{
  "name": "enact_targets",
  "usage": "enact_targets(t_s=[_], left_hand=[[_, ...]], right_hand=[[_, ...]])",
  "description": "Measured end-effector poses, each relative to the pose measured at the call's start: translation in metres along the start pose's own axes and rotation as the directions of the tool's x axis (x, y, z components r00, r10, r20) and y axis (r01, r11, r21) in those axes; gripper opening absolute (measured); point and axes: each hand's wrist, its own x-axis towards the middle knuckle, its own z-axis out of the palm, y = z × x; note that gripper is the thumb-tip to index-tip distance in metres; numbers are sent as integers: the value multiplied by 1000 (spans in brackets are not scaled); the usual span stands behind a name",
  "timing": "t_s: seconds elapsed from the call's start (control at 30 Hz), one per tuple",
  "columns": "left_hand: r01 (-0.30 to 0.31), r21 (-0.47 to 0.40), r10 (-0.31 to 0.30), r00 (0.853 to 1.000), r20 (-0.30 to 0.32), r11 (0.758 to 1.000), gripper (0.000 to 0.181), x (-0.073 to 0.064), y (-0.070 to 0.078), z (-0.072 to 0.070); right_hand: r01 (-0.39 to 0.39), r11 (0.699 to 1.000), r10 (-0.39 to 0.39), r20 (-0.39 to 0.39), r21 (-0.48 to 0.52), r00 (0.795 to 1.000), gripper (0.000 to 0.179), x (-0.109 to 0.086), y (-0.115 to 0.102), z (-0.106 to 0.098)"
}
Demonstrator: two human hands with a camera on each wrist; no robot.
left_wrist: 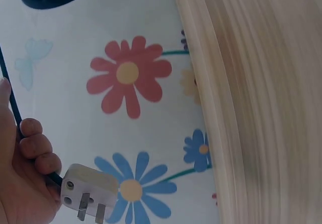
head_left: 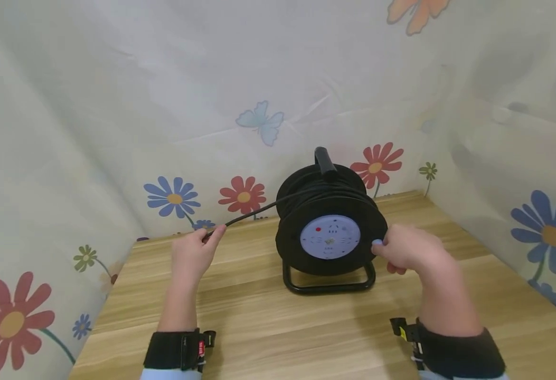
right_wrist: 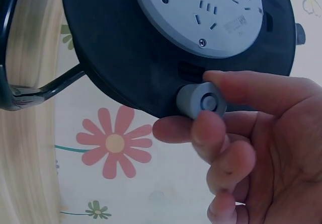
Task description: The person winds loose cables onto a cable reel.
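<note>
A black cable reel stands on its tube frame, with a pale socket panel on its front face. From the reel, its black cable runs taut to my left hand, whose fingers curl round it. In the left wrist view a white plug with metal prongs hangs at the cable's end, just past the curled fingers. My right hand pinches the grey winding knob on the reel's face between thumb and fingers.
The reel sits toward the back of a wooden table. Behind and beside the table hangs a white cloth printed with flowers and butterflies. A black carry handle tops the reel.
</note>
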Motion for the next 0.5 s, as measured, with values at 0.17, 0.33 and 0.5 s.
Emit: enact_targets(t_s=[0.17, 0.33, 0.5], left_hand=[[46, 1, -46, 995, 92, 999, 69, 5, 15, 13], [50, -8, -48, 991, 123, 999, 72, 6, 33, 25], [17, -51, -12, 994, 106, 999, 70, 6, 53, 35]], right_hand=[[38, 999, -37, 25, -11, 999, 36, 5, -3, 9], [54, 998, -52, 60, -28, 997, 30, 13, -6, 22], [67, 992, -57, 93, -103, 994, 28, 23, -13, 35]])
